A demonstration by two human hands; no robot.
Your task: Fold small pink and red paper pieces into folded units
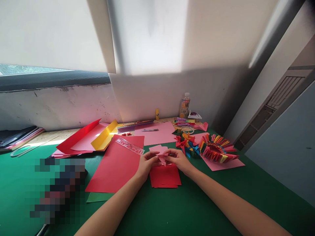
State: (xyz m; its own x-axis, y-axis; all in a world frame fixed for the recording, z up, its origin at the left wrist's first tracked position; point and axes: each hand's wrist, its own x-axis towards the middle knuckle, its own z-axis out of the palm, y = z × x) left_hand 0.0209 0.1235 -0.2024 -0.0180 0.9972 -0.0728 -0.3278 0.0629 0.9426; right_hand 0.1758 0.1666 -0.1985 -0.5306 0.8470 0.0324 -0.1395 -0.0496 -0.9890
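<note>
Between my two hands is a small piece of folded pink paper (162, 158), with a point hanging down. My left hand (147, 161) pinches its left side, and my right hand (179, 160) pinches its right side. Below them lies a small stack of red paper squares (165, 178) on the green table. A pale pink square (157, 148) shows just behind my fingers. To the left, a large red sheet (118, 167) carries a clear stencil ruler (129, 146).
Folded paper stars (184, 141) and a ring of folded paper pieces (219, 149) stand at the right. Behind are a pink sheet (157, 135), a bottle (185, 105) and a yellow glue stick (157, 114). Red and yellow sheets (104, 136) lie left, beyond a pixelated object (61, 190).
</note>
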